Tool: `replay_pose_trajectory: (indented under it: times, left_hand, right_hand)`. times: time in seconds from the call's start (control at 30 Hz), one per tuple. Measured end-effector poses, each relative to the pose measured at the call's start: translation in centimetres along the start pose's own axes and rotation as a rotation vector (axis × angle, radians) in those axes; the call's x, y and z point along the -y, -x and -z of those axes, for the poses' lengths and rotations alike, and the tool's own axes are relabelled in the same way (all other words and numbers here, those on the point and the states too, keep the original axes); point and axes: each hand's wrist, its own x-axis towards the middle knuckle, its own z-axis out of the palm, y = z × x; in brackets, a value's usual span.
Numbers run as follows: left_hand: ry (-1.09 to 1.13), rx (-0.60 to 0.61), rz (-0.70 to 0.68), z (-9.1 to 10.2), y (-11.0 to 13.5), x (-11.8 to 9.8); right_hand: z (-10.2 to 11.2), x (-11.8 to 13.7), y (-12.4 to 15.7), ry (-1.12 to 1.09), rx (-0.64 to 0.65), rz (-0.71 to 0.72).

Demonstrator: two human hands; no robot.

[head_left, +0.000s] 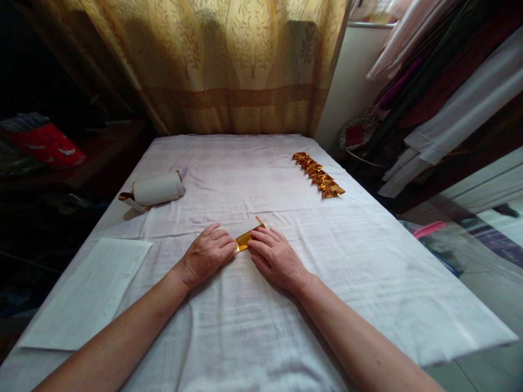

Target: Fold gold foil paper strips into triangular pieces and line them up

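Both my hands rest on the white cloth (261,305) near the table's middle. Between them lies a small sheet of gold foil paper (247,235), white on its upper side and partly folded. My left hand (208,253) has its fingers curled and pressed against the paper's left end. My right hand (274,257) lies with fingers together, pressing the paper's right edge down. A row of several folded gold paper pieces (319,175) lies at the far right of the cloth. A roll of gold paper (157,189), white outside, lies at the far left.
A flat stack of white sheets (87,294) lies at the near left corner. A patterned gold curtain (229,65) hangs behind the table. Hanging clothes (441,87) crowd the right side. A red bag (44,142) sits on dark furniture at the left.
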Motion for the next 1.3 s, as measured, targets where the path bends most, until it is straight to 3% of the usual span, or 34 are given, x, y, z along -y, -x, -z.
replay_pose_trajectory:
  times: [0.3,0.57,0.77,0.93,1.3]
  left_hand:
    - [-0.034,0.005,0.119,-0.8,-1.3,-3.0]
    - [0.149,0.123,0.196,0.4,-0.5,-2.2]
    - [0.069,0.043,0.157,-0.2,-0.5,-2.3]
    - [0.059,0.025,0.158,-0.8,-0.4,-2.4]
    - [0.279,0.021,0.340,-0.7,0.4,-1.9]
  right_hand:
    - [0.1,0.5,-0.4,0.081,0.043,-0.039]
    - [0.2,0.6,-0.5,0.032,0.056,-0.091]
    - [0.1,0.6,-0.4,0.016,0.025,-0.062]
    - [0.0,0.8,-0.4,0.140,0.055,-0.044]
    - [-0.4,1.1,-0.6,0.066,0.010,-0.125]
